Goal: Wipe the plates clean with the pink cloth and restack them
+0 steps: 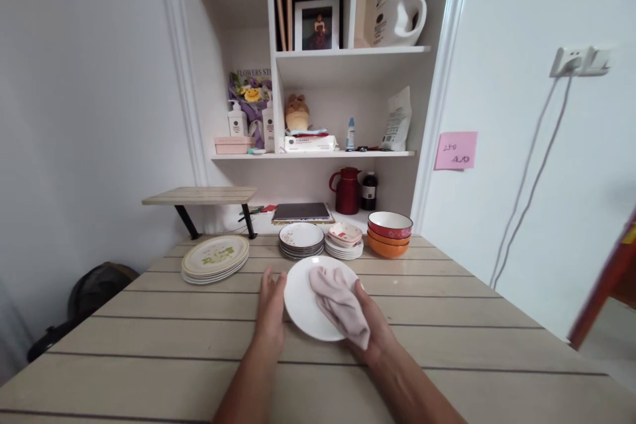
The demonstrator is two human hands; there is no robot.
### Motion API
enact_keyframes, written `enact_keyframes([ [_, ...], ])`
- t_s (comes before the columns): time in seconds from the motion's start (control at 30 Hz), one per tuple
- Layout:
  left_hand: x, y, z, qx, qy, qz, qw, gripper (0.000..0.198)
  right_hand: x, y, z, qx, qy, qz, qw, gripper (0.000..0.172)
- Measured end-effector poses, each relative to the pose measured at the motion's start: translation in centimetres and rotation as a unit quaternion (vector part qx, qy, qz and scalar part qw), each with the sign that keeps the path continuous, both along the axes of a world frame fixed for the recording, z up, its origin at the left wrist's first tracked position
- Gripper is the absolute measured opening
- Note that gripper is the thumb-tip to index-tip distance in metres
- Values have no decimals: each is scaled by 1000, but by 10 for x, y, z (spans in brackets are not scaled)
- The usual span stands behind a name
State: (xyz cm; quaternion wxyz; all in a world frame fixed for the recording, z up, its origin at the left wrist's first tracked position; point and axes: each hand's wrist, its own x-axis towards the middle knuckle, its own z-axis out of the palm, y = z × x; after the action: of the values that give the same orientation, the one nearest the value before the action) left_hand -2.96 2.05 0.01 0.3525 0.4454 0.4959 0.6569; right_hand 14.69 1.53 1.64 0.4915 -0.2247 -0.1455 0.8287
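A plain white plate [299,298] is tilted slightly towards me near the middle of the table. A crumpled pale pink cloth [340,301] lies across its right half and hangs over the near edge. My right hand [375,328] grips the plate's right rim, thumb on top beside the cloth, the other fingers hidden underneath. Along the left rim is my left hand [271,305], fingers apart and pointing forward. Its thumb is close to the rim; I cannot tell whether it touches.
Behind the plate stand stacks of dark-rimmed plates [301,238], small white dishes [344,245] and red and orange bowls [389,235]. Green-patterned plates [216,258] are stacked left, by a small raised shelf [201,195]. A laptop [301,211] and red jug [347,192] sit at the back.
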Motion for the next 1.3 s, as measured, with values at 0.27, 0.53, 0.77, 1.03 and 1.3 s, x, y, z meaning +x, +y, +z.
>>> enact_keyframes([
  [0.27,13,-18,17,-133,-379,-318,859,62,5,5,-9,31,2,38,999,62],
  [0.53,13,-13,-4,-193,-440,-261,837,64,-2,7,-8,48,-114,-34,992,59],
  [0.77,5,-9,-8,-141,-461,-227,846,69,47,11,-5,307,-445,-307,783,50],
  [1.03,10,-9,-8,-142,-476,-271,825,64,45,-3,29,599,-609,-3,520,55],
  [1.3,17,-18,3,-165,-452,-290,827,52,15,14,28,630,-655,87,407,70],
])
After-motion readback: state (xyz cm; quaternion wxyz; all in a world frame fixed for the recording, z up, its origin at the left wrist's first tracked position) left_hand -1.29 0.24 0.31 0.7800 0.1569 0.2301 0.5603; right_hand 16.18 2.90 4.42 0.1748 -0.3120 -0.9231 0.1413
